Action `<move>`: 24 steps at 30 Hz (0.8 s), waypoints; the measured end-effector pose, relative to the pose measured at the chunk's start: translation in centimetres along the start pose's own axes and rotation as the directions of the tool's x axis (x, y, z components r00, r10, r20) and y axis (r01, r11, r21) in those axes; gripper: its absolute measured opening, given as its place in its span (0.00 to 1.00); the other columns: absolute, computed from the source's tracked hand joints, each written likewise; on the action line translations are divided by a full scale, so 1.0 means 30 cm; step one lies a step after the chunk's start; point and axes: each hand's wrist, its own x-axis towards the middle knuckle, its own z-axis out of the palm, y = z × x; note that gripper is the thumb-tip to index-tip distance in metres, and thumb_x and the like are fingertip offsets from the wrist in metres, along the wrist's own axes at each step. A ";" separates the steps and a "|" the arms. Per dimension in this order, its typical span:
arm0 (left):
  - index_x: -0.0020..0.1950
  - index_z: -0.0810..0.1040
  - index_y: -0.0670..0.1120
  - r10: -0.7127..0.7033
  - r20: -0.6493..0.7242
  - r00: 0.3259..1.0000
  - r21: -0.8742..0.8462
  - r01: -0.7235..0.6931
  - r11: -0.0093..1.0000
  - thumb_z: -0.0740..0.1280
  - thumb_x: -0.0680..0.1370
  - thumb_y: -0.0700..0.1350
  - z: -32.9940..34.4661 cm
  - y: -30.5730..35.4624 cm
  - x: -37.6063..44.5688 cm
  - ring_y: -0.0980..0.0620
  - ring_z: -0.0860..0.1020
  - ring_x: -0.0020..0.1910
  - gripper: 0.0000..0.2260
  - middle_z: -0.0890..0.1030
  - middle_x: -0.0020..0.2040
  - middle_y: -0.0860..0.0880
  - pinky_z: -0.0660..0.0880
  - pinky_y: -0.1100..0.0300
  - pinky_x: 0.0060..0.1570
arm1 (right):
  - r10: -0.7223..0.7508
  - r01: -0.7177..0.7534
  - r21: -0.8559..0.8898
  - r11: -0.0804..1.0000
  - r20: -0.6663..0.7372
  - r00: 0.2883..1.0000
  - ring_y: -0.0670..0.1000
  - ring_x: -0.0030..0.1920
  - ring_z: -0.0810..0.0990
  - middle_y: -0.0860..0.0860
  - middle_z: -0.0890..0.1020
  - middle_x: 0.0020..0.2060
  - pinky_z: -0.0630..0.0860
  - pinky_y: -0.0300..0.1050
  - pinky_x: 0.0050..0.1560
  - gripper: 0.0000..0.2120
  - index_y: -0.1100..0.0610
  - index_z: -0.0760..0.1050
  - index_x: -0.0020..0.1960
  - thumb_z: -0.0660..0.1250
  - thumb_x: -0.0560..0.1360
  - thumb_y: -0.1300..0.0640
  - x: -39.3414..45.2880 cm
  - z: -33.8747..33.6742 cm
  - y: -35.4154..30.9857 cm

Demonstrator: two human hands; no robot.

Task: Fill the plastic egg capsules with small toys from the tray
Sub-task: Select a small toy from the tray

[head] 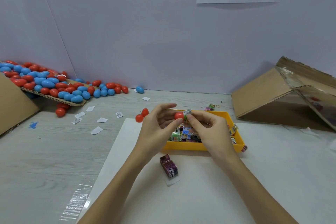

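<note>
Fingers of the left hand [157, 123] are pinched round a red egg capsule [179, 115], thumb underneath, so it's held up just above the yellow tray [183, 146]. A small wrapped toy [187, 113] is pinched by the right hand [209, 127] and pressed right against the capsule's open end. Loads more wrapped toys [183, 133] are heaped in the tray. A purple packet [169, 165] is lying on the white sheet [200, 187], near side of the tray. Two red eggs [142, 115] are sat just left of the hands, and a big pile of red and blue eggs [52, 83] is spilled over cardboard far left. Paper slips [96, 130] are scattered between.
</note>
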 end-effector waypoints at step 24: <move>0.66 0.82 0.46 0.166 -0.004 0.986 0.013 -0.166 0.986 0.77 0.76 0.39 0.009 -0.007 -0.011 0.52 0.85 0.57 0.18 0.86 0.56 0.52 0.80 0.60 0.59 | 0.204 -0.218 0.275 0.936 0.081 0.976 0.51 0.53 0.87 0.55 0.88 0.49 0.83 0.41 0.51 0.09 0.59 0.84 0.56 0.72 0.79 0.57 -0.018 0.017 -0.049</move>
